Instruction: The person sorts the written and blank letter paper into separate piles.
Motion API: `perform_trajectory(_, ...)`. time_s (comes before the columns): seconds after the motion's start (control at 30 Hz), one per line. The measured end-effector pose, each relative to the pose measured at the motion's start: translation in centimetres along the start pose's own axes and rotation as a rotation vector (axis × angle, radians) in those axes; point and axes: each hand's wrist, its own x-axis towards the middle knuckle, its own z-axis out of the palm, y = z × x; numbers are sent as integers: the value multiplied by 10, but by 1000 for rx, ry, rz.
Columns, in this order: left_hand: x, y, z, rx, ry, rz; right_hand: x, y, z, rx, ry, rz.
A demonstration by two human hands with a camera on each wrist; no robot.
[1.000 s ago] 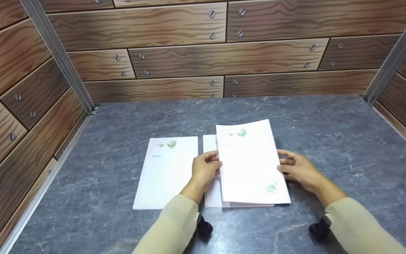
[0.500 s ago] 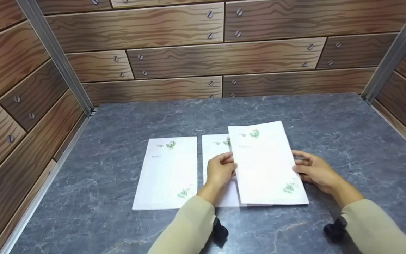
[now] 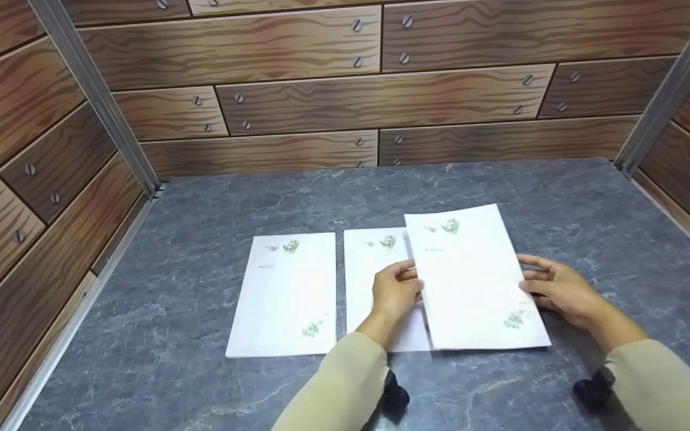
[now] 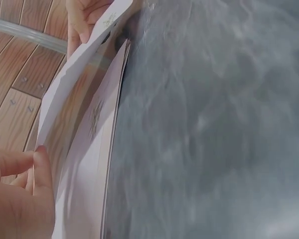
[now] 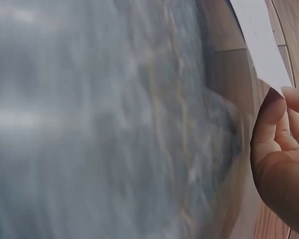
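Here I've got the green-printed paper sheet [image 3: 480,281] up, left hand [image 3: 396,291] and right hand [image 3: 565,294] pinching opposite edges, partly over the middle sheet [image 3: 369,260]. That one and the left sheet [image 3: 285,299] lie flat on the worktop [image 3: 159,299]; this third, I judge, isn't laid yet.

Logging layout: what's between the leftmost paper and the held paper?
Head view: a thin strip of tabletop, then the middle paper, partly hidden by the left hand and held paper.
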Motion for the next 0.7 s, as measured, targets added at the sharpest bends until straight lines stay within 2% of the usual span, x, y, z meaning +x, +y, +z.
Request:
perform_trajectory(0.2,-3,1,13,-16,2,1,-3,1,-12,-63,22,15)
perform_trajectory(0.43,-7,1,24,-15,-35,-9,-6,3,-25,-98,46,32)
perform_trajectory(0.7,-7,3,36,2,-20,7,-9,7,-36,-108,54,30)
